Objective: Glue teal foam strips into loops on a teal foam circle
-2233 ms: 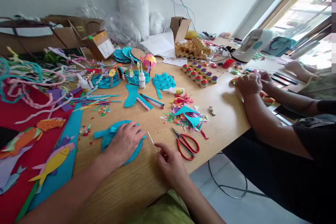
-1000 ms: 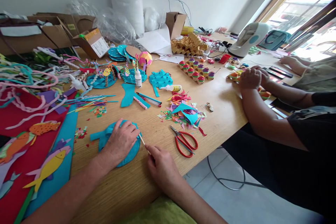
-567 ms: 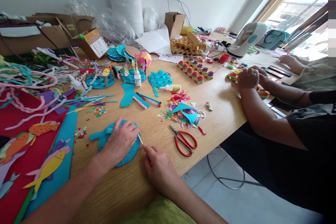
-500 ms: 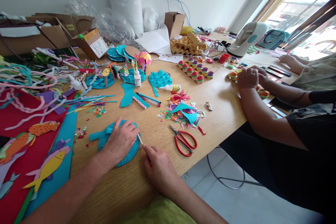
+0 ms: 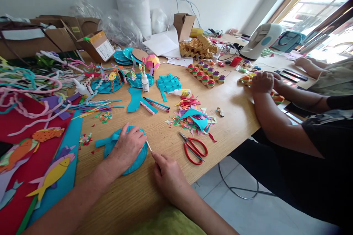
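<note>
A thin pale stick [image 5: 149, 145] runs between my two hands at the right edge of a round blue paper disc [image 5: 140, 163]. My right hand [image 5: 167, 173] pinches its near end between thumb and forefinger. Over the disc, my left hand [image 5: 129, 144] is closed, with its fingertips on the stick's far end; what else lies under those fingers is hidden. A loose blue paper strip [image 5: 102, 141] sticks out from the disc's left side. Red-handled scissors [image 5: 193, 148] lie partly open on the table, right of my hands.
Paper scraps [image 5: 196, 117], pencils [image 5: 157, 104], a glue bottle [image 5: 145, 82] and another lying glue bottle [image 5: 180, 92] are ahead. Fish cut-outs [image 5: 52, 176] lie on coloured sheets at left. A co-worker's hands [image 5: 263, 82] are at right, near painted egg-carton cups [image 5: 205, 75].
Both hands keep their hold on the stick over the disc. Slightly more of the stick shows between them. The whole view has shifted a little.
</note>
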Demonstrator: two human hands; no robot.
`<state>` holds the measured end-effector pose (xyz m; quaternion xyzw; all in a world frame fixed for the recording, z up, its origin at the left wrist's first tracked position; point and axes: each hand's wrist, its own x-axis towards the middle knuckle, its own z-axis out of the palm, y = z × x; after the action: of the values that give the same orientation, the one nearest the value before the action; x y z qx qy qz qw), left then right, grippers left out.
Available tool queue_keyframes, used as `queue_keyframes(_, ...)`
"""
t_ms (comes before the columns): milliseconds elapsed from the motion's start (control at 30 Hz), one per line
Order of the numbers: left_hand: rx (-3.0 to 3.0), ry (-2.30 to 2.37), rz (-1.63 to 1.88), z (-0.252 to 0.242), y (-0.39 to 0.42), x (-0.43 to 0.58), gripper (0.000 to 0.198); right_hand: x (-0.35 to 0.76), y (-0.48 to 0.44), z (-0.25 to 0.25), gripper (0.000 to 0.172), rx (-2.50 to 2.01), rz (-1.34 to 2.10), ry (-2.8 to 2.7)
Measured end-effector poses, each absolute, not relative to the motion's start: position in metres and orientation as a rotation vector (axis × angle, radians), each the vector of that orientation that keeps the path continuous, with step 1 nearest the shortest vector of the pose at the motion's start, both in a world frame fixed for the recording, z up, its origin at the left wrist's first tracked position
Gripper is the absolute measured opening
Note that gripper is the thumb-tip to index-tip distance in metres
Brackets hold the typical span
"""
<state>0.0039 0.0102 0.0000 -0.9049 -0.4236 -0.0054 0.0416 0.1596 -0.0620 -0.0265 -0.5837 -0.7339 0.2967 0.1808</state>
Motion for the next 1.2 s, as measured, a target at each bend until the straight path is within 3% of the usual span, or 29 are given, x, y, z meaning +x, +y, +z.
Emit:
queue_keyframes(300, -2.784, -1.309, -0.061, -0.0020, 0.0103, 0.0036, 0.012, 0.1533, -0.0623, -0.0225, 0.046, -1.743, 0.824, -2.194)
queue_keyframes(567, -2.770, -1.314, -0.023, -0.0014, 0.0096, 0.0035, 0.011, 0.1625, -0.0638, -0.0279, 0.040, -1.611, 0.838, -1.914)
queue_keyframes(967, -2.774, -1.325, 0.017, 0.0001, 0.0097, 0.0049, 0.012, 0.1528, -0.0575, -0.0228, 0.044, -1.764, 0.720, -2.252)
queue_keyframes(1200, -2.772, -1.305, -0.014, -0.0003, 0.0094, 0.0040, 0.010, 0.1607, -0.0595, -0.0296, 0.037, -1.567, 0.790, -1.920)
